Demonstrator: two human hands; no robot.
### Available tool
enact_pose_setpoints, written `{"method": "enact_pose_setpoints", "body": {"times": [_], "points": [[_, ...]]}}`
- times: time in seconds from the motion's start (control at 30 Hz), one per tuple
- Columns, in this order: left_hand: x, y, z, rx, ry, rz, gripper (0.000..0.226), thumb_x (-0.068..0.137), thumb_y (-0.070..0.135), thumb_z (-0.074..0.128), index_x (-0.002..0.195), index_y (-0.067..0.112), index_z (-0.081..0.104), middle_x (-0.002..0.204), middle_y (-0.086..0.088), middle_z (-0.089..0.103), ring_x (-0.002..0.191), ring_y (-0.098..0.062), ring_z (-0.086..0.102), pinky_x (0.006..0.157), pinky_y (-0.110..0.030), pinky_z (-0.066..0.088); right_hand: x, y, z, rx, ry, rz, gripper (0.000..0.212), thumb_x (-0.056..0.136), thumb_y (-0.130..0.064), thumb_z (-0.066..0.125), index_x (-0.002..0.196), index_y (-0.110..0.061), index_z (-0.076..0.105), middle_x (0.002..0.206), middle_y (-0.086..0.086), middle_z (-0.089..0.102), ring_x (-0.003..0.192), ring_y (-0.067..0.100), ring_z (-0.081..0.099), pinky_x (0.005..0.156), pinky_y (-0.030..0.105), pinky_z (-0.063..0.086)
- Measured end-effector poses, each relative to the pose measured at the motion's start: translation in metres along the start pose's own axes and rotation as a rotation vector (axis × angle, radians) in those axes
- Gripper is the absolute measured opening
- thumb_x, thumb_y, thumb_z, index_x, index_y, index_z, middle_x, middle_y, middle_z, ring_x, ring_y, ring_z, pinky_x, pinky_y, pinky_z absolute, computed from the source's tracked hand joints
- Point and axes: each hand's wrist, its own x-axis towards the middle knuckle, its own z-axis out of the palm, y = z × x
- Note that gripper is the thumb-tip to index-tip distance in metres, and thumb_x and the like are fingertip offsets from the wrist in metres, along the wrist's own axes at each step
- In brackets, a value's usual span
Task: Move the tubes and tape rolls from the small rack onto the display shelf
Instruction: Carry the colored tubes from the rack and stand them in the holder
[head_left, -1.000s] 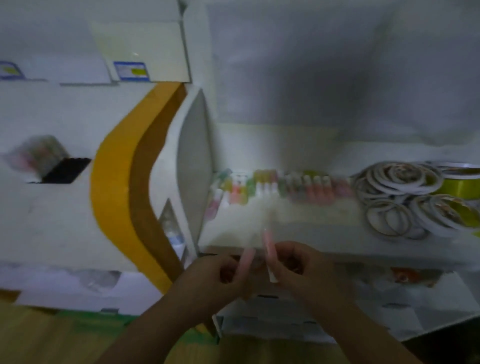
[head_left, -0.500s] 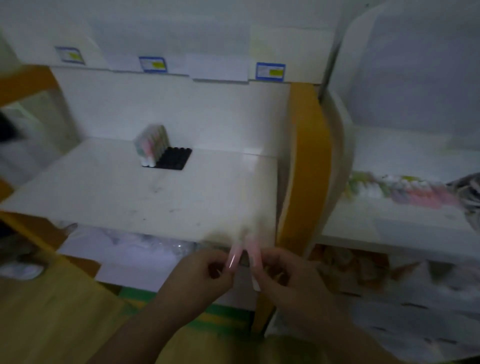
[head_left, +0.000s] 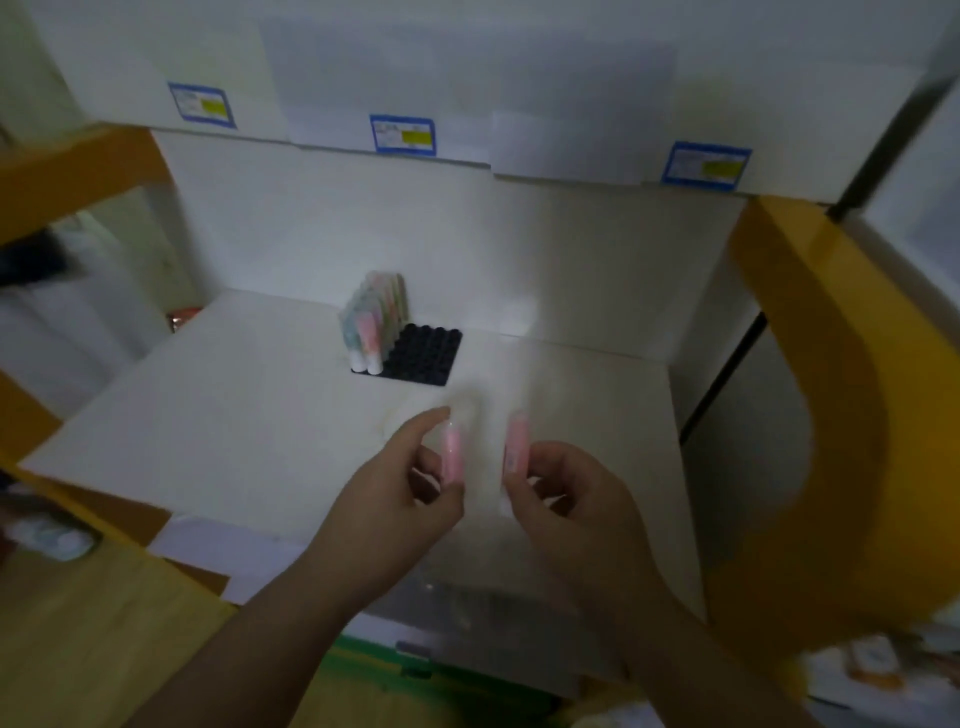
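My left hand (head_left: 400, 488) pinches a pink tube (head_left: 451, 452) held upright. My right hand (head_left: 576, 499) pinches a second pink tube (head_left: 517, 448), also upright, a short gap to the right of the first. Both hands hover over the front part of a white shelf (head_left: 249, 431). Farther back on that shelf lies a black holed rack (head_left: 423, 356). Several pastel tubes (head_left: 374, 322) with white caps stand along the rack's left side. No tape rolls are in view. The frame is blurred.
An orange curved side panel (head_left: 831, 415) rises at the right, and an orange frame beam (head_left: 67, 171) crosses the upper left. Blue price labels (head_left: 402, 134) line the shelf edge above. A yellowish wooden surface (head_left: 88, 634) lies at the lower left.
The view has swung left from the shelf with tube rows and tape rolls to the shelf with the black rack. Both hands, each with a pink tube, have moved forward over it and apart.
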Motion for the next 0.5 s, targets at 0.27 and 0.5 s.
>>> {"method": "enact_pose_setpoints", "body": {"times": [0.27,0.5], "points": [[0.069,-0.021,-0.024,0.056,0.029,-0.018,0.041,0.09,0.03,0.063,0.122,0.045,0.042,0.083,0.007,0.065,0.071,-0.004,0.064,0.06,-0.025,0.053,0.067,0.002,0.035,0.016,0.097,0.024,0.004,0.089,-0.027,0.071,0.093,-0.029,0.07,0.085,-0.014,0.071,0.074,0.007,0.066,0.061,0.018,0.051],[0.115,-0.054,-0.043,0.162,0.317,-0.046,0.01,0.093,0.039,0.061,0.093,0.029,0.057,0.082,0.014,0.063,0.07,0.002,0.06,0.063,-0.017,0.049,0.115,0.004,0.065,-0.096,0.133,0.053,0.008,0.091,-0.04,0.067,0.089,-0.033,0.067,0.082,-0.023,0.069,0.074,-0.007,0.063,0.06,0.005,0.042]]}}
